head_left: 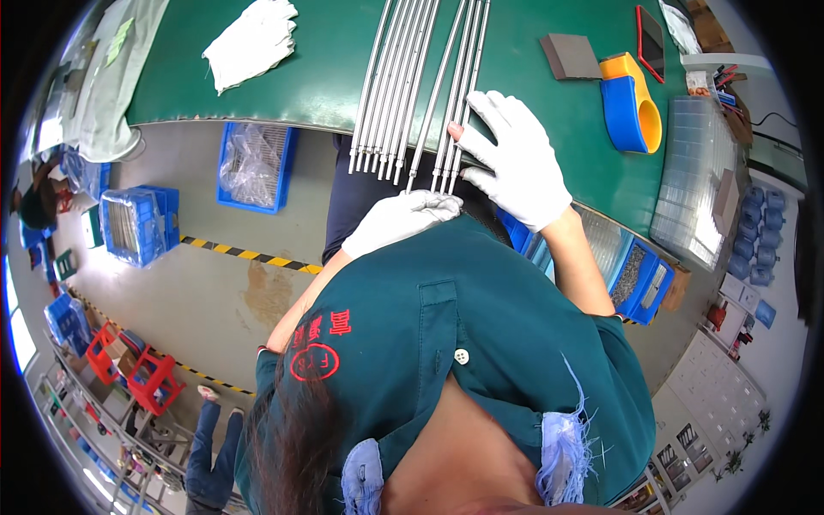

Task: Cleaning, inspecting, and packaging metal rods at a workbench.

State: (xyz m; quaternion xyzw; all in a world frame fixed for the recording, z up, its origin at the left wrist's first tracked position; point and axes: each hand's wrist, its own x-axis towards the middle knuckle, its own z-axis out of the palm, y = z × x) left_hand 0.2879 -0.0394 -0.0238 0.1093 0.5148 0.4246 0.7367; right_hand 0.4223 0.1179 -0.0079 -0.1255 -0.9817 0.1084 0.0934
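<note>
While rods (392, 94) are overhanging the table's (515, 51) edge, the left hand (399, 221) is touching tips, grip unclear, open right hand (518, 159) alongside.

On smooth green table (330, 73) I note: slim silvery metal rods (396, 77) (ends overhang near edge), crumpled white cloth gloves (251, 43), grey-brown rectangular block (572, 57), curved blue-and-yellow object (620, 112), red-rimmed dark slab (651, 43).

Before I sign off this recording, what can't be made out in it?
- Head view, thin silver metal rods: far ends cut off by the top edge.
- Head view, white-gloved left hand: palm hidden by the back of its own glove.
- Head view, blue rectangular plastic crate on the floor: contents partly hidden by crumpled clear film.
</note>
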